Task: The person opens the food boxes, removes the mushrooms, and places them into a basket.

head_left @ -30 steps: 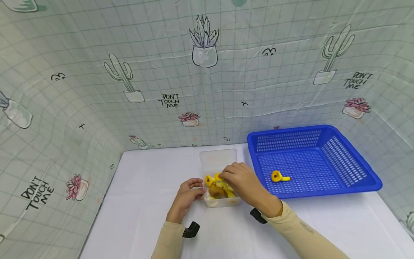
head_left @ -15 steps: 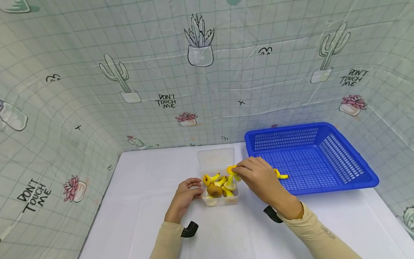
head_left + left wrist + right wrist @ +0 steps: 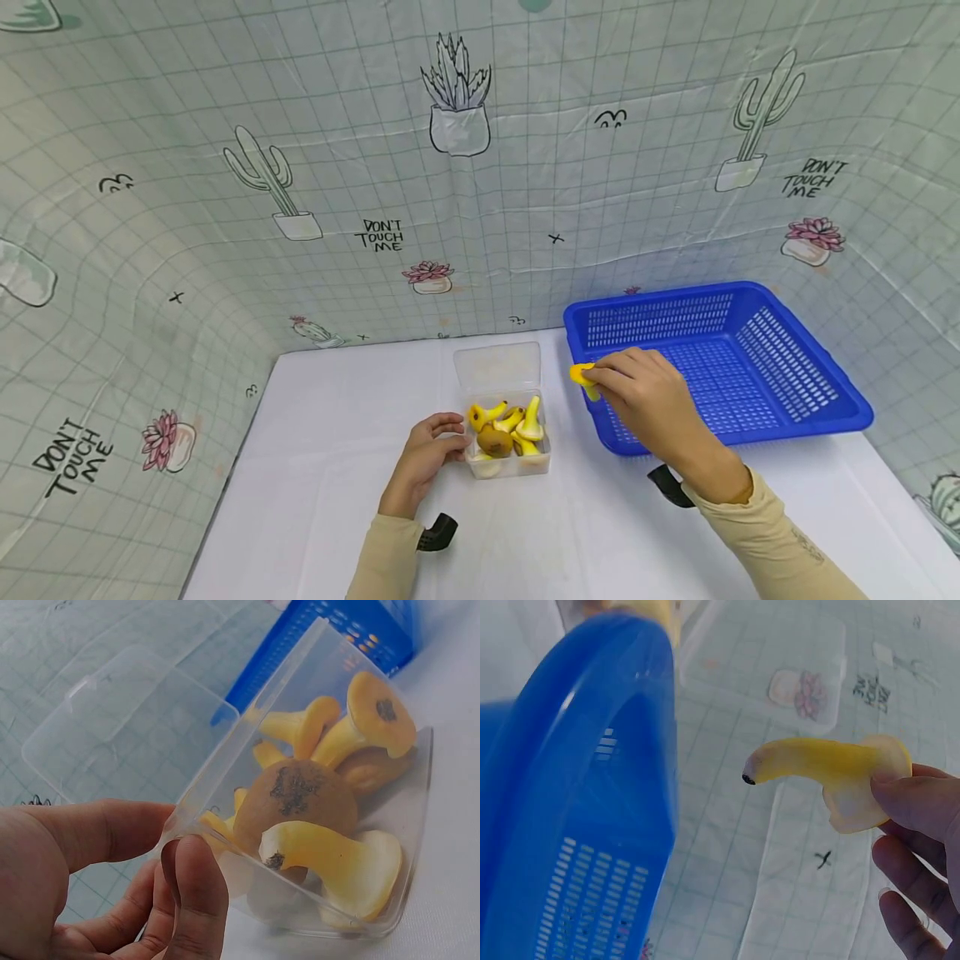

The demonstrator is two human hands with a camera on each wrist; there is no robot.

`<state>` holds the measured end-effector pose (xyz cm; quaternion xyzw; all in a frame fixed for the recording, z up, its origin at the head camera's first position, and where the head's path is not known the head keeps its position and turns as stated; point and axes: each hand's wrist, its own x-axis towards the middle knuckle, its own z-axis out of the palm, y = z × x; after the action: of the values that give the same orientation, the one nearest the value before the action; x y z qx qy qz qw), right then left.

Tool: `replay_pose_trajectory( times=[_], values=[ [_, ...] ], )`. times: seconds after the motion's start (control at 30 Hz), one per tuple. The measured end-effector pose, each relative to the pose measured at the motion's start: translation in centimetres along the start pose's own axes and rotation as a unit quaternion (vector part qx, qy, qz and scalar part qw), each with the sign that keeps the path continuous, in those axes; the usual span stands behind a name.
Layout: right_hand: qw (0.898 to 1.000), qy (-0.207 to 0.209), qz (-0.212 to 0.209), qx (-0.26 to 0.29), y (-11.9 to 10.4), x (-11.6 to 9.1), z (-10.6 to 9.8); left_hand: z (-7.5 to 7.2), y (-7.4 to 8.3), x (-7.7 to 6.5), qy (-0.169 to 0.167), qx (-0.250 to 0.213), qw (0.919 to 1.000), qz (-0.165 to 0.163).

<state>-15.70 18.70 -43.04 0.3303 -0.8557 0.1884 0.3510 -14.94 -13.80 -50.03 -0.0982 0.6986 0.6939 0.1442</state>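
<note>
My right hand (image 3: 648, 404) pinches a yellow mushroom (image 3: 810, 761) by its cap, with the dark-tipped stem pointing away from the fingers. It hangs over the left rim of the blue basket (image 3: 810, 350). My left hand (image 3: 423, 458) grips the left edge of a clear plastic box (image 3: 375, 930) between thumb and finger. Inside the box lie several yellow mushrooms (image 3: 379, 720) and a round brown mushroom (image 3: 300, 799); others are partly covered beneath them. The box's clear lid (image 3: 498, 367) is folded back behind it.
The basket stands to the right of the box on a white tablecloth (image 3: 322, 467). A grid-patterned cloth (image 3: 360, 167) with plant drawings rises behind and at the sides. The yellow mushroom seen earlier in the basket is hidden behind my right hand.
My right hand has lifted the yellow mushroom out of the box and carried it right, to the basket's left rim. My left hand stays at the box's edge.
</note>
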Motion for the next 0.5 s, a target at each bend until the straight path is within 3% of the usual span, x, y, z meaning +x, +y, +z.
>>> replay_pose_trajectory(
  times=[0.5],
  values=[
    [1.0,0.005,0.012,-0.004,2.1,-1.5,-1.0,0.0,-0.1,0.1,0.001,-0.004,1.0,-0.002]
  ],
)
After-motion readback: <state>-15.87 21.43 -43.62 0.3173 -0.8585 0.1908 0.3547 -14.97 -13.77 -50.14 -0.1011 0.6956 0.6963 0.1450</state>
